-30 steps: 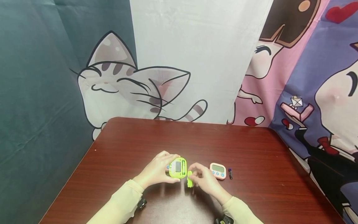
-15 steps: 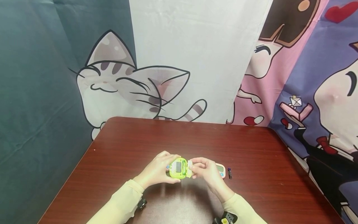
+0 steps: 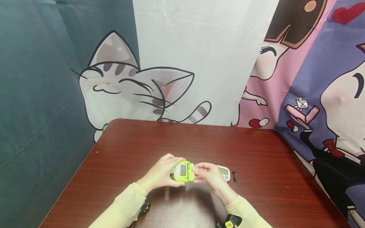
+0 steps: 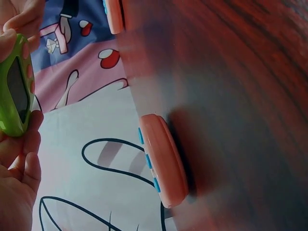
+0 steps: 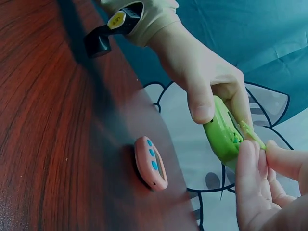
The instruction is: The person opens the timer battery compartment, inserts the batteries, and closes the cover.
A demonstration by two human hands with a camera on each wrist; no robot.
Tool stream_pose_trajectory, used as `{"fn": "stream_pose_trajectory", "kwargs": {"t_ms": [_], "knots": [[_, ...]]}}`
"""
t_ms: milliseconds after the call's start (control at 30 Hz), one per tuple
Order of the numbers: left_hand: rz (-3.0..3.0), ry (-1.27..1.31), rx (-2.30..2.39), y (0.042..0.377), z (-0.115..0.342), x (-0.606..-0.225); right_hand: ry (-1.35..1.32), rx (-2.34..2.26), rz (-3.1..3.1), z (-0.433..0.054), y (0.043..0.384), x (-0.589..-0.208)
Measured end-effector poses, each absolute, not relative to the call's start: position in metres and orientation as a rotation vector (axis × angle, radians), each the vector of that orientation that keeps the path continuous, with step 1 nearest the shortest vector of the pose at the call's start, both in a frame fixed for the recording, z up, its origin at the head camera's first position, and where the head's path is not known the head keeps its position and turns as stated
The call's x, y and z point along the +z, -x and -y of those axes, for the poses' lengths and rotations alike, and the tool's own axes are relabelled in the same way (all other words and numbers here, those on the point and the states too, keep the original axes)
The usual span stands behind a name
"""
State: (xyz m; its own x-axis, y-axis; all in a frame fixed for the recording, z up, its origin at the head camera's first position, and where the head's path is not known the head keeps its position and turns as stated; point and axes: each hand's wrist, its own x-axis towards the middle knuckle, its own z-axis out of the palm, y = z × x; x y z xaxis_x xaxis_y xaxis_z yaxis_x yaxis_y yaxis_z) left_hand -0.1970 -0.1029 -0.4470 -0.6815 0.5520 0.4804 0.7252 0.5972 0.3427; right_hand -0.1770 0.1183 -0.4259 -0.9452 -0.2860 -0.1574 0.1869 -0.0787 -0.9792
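Teal curtain: at the far left [image 3: 34,104], running into a cat-print cloth [image 3: 128,91] behind the table [image 3: 171,136].
Left hand: thumb and fingers [image 3: 161,173] curled round the green timer's left part, a black wrist camera [image 3: 145,207] strapped below its sleeve.
Left pink timer: on the table [image 5: 151,163], blue buttons along its face; from the head view the left hand and green timer hide nearly all of it.
Green timer: raised off the table between the hands [image 3: 181,171], screen towards the head camera, an open slot along its right side.
Green cover: at the slot's edge and tilted out from it [image 5: 253,135]; whether it is seated I cannot tell.
Right hand: thumb and fingers [image 3: 210,178] closed in a pinch on the green cover.
Right pink timer: on the table just beyond the right hand [image 3: 224,172], which blocks its left part.
Battery: small and dark [image 3: 234,176], lying just right of that timer.
Pink-and-blue cloth: cartoon figures at the far right [image 3: 302,76].
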Motion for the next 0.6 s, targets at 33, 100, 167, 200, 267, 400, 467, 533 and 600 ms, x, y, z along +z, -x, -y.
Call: {"fn": "stream_pose_trajectory", "kwargs": {"t_ms": [33, 100, 167, 200, 267, 400, 467, 533, 600], "knots": [[2.503, 1.037, -0.751, 0.1968, 0.1029, -0.4468, 0.105, -2.082, -1.897, -0.1182, 0.1771, -0.4262], [2.496, 1.042, -0.749, 0.1966, 0.1027, -0.4472, 0.095, -2.056, -1.93, -0.118, 0.1774, -0.4275], [2.485, 1.047, -0.748, 0.1964, 0.1024, -0.4477, 0.096, -2.037, -1.968, -0.1179, 0.1775, -0.4283], [2.479, 1.05, -0.747, 0.1963, 0.1023, -0.448, 0.097, -2.03, -1.984, -0.1177, 0.1775, -0.4284], [2.468, 1.05, -0.741, 0.1961, 0.1017, -0.4485, 0.097, -2.027, -2.006, -0.1169, 0.1778, -0.4288], [2.459, 1.054, -0.738, 0.1957, 0.1003, -0.4486, 0.094, -2.03, -2.031, -0.1156, 0.178, -0.4287], [2.461, 1.06, -0.742, 0.1954, 0.0994, -0.448, 0.072, -2.034, -2.038, -0.115, 0.1779, -0.4285], [2.465, 1.062, -0.743, 0.1951, 0.0988, -0.4473, 0.05, -2.037, -2.05, -0.1147, 0.1778, -0.4286], [2.468, 1.063, -0.739, 0.1949, 0.0983, -0.4466, 0.014, -2.047, -2.044, -0.1145, 0.1777, -0.4289]]}}
